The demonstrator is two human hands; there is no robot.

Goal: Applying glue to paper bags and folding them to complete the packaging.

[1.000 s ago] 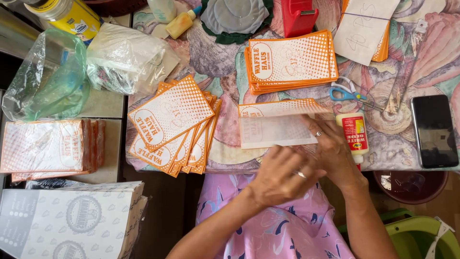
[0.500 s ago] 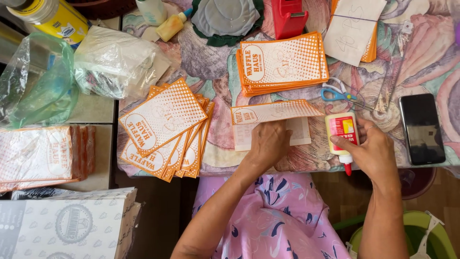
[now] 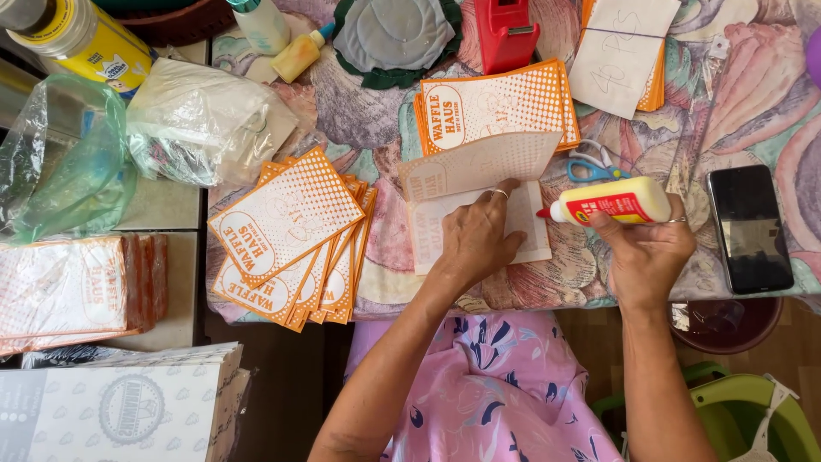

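Busy floral tabletop [image 3: 770, 103] w/ paper stuff everywhere. My left hand [image 3: 475, 237] lies flat, fingers together, pressing the unfolded paper bag [image 3: 466, 184] down so it won't slide; its top flap stands up against my fingertips, prob so the inner strip stays exposed. Right hand [image 3: 646, 252] is clamped round the glue bottle [image 3: 609, 204], held sideways w/ the red tip at the bag's right edge, just beside my left fingers, so the nozzle is where the seam is, imo.

Stack of orange dotted bags [image 3: 496, 103] sits right behind the one I'm on, touching its flap. Fanned pile of the same bags [image 3: 291, 239] is off to the left, near the tabletop edge. Blue scissors [image 3: 590, 167] are half tucked behind the bottle, black phone [image 3: 750, 227] is further right, red tape dispenser [image 3: 506, 30] at the far side. Crumpled plastic bags [image 3: 197, 120] far left.
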